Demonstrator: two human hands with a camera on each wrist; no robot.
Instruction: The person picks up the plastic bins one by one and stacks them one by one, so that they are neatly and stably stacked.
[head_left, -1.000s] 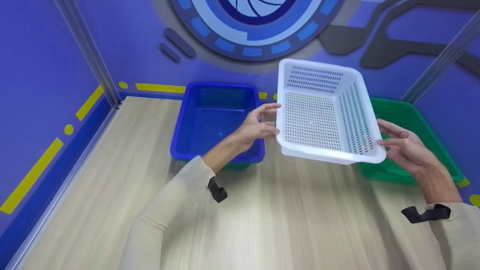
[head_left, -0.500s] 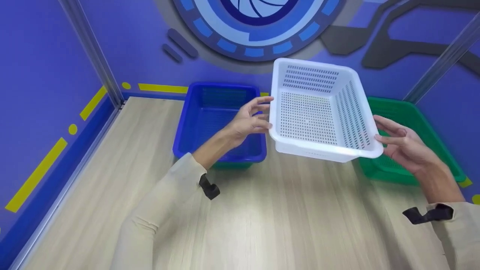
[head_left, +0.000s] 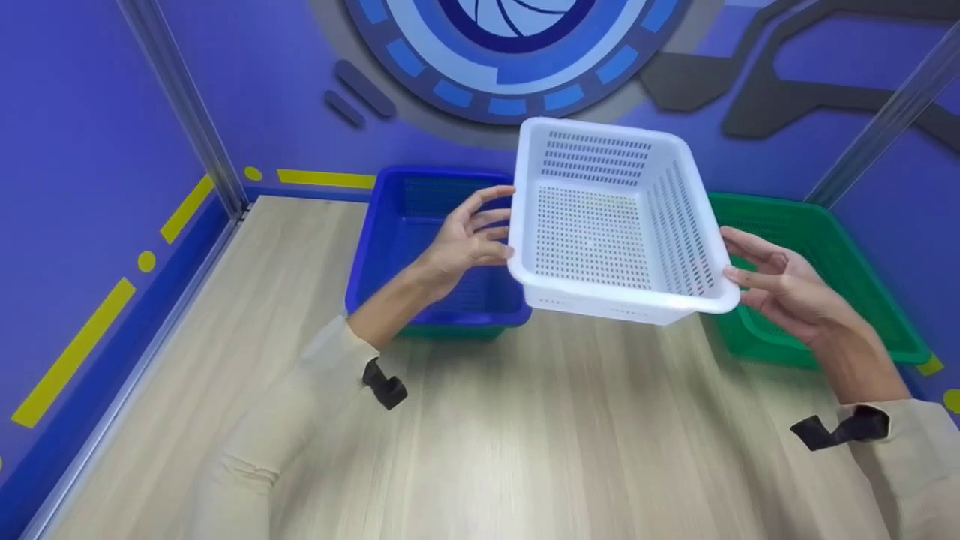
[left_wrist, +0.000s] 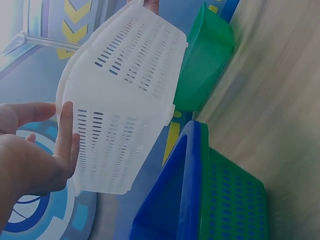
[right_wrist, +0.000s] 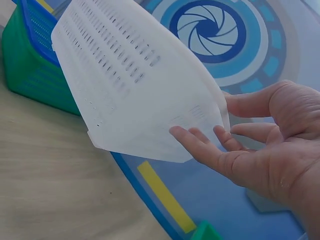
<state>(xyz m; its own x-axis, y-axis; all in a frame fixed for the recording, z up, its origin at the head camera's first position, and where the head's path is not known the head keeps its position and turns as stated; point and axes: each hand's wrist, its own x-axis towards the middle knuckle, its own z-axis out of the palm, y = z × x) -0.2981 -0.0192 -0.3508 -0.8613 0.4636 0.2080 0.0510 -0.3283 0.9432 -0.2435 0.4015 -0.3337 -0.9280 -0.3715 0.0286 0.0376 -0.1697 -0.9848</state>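
A white perforated basket hangs in the air above the wooden table, tipped so its inside faces me. My left hand presses its left wall with nearly straight fingers. My right hand supports the right end, its straight fingers under the rim. In the wrist views the white basket lies between the two palms, held only by their pressure. It is empty.
A blue basket sits nested in a green one at the back, just left of the white basket. Another green basket stands at the back right. Purple walls close in the table's left and far sides.
Both hands have carried the white basket leftward, away from the green basket on the right and closer to the blue one. The hold on it is the same.
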